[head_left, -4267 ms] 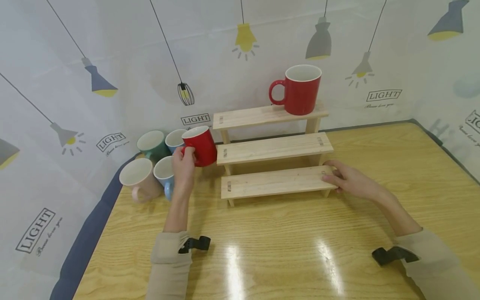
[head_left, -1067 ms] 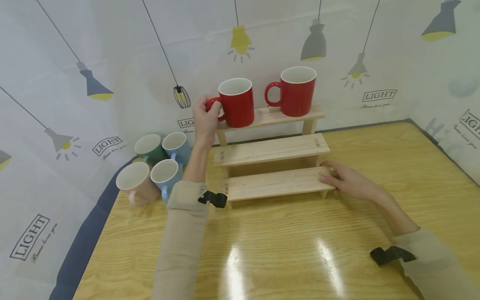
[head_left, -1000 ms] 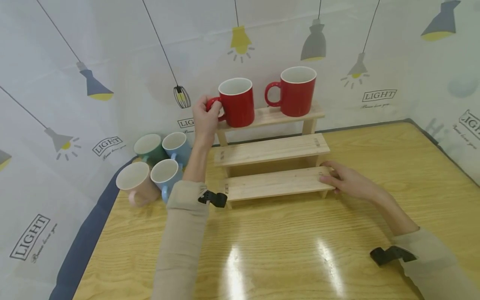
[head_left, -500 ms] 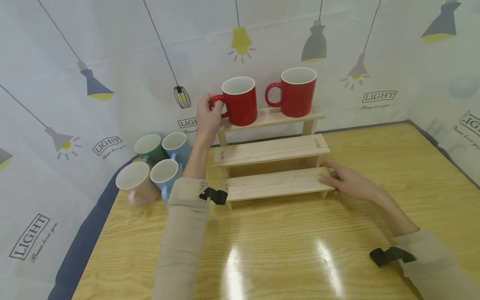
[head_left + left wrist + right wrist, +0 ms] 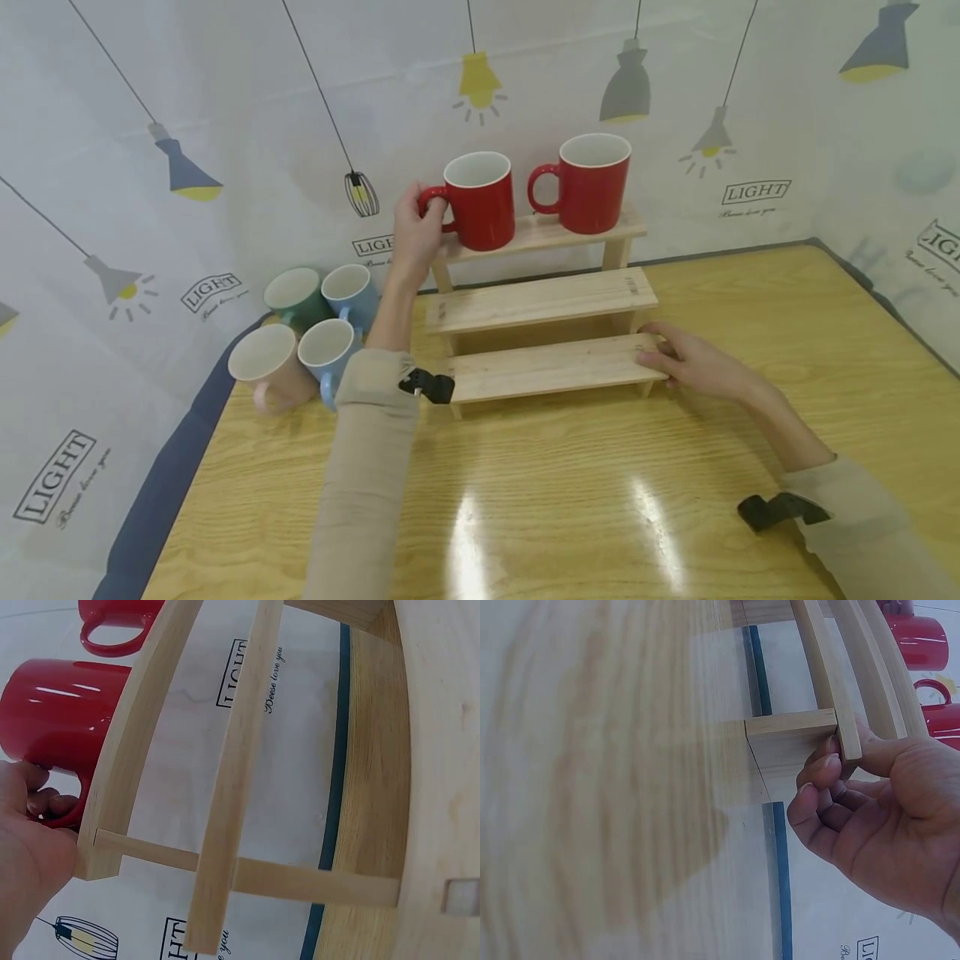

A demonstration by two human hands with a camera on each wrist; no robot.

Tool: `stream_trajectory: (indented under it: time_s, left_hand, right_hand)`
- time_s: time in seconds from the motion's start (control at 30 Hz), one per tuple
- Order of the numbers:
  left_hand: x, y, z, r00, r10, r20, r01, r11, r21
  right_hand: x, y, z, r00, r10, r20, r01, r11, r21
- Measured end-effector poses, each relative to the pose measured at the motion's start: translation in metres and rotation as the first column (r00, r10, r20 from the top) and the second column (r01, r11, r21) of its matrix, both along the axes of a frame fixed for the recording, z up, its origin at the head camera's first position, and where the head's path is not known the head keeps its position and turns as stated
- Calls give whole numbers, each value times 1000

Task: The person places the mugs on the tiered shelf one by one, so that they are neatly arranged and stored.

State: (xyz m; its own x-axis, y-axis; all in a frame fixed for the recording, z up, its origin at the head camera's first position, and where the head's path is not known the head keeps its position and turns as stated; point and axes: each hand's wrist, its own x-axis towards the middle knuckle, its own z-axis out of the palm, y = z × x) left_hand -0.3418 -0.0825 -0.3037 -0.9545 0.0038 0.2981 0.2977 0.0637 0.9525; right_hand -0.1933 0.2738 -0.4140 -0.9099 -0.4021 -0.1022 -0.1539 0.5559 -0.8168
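On the top tier of a three-step wooden shelf [image 5: 540, 298], a red mug [image 5: 483, 210] stands at the left, its handle pinched by my left hand [image 5: 417, 232]. The left wrist view shows the fingers of that hand [image 5: 34, 825] curled through the handle, the mug's base against the top board. A second red mug [image 5: 597, 187] stands upright to its right, handle pointing left, a small gap between them. My right hand [image 5: 693, 360] grips the right end of the lowest board, thumb on top. In the right wrist view its fingers [image 5: 821, 772] curl beneath the board's edge.
Left of the shelf, a green mug [image 5: 300, 302], a pink mug [image 5: 272, 367] and two blue mugs [image 5: 330, 346] cluster on the wooden table [image 5: 540, 500]. A patterned white cloth [image 5: 262, 100] hangs behind, close to the shelf's back.
My left hand has carried the red mug from beside the mug cluster up to the top tier, then shifted it slightly right. My right hand has kept its grip on the lowest board.
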Motion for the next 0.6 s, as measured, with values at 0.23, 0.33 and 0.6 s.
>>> stream_trajectory:
  time_s: [0.23,0.33,0.6]
  left_hand:
    - [2,-2,0,999,18,38,-16,999,-33]
    - [4,-4,0,999,23,39,-21,999,-40]
    - [12,-9,1,999,33,11,-32,997,-70]
  right_hand:
    - [0,1,-2,1000,0,-3,0,1000,4]
    - [0,1,-2,1000,-1,-2,1,1000,9]
    - [0,1,-1,1000,-6,-4,6,1000,16]
